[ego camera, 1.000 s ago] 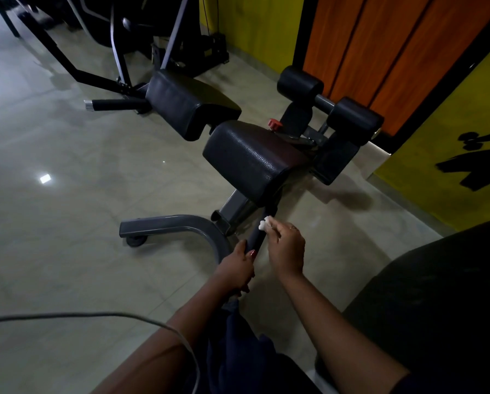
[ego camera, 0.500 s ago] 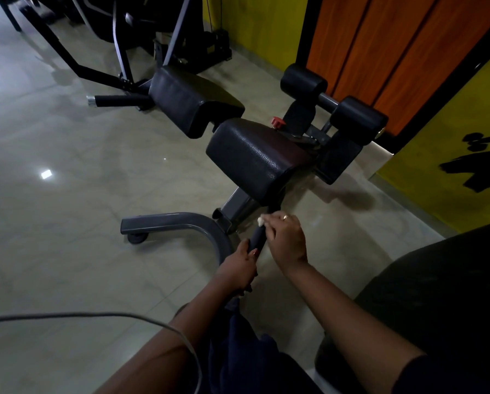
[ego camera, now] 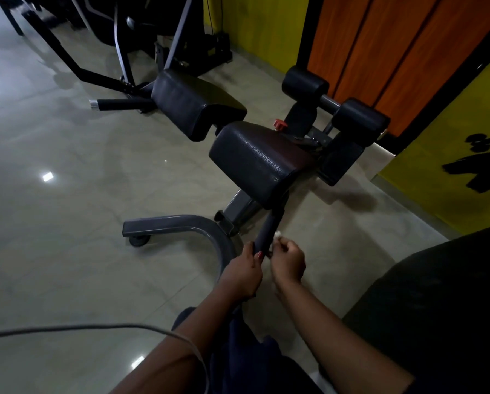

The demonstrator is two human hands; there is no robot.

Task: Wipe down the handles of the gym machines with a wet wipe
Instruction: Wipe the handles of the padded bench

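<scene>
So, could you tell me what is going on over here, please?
A person is cleaning a handle on the black padded bench. The left hand grips the handle's near end, while the right hand holds a small white wipe right beside it, just above the left hand.

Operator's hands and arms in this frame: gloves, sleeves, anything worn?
No gloves: the left hand and right hand are bare, forearms unsleeved. Red nail polish shows on a left-hand nail. A thin grey cable crosses the left forearm.
</scene>
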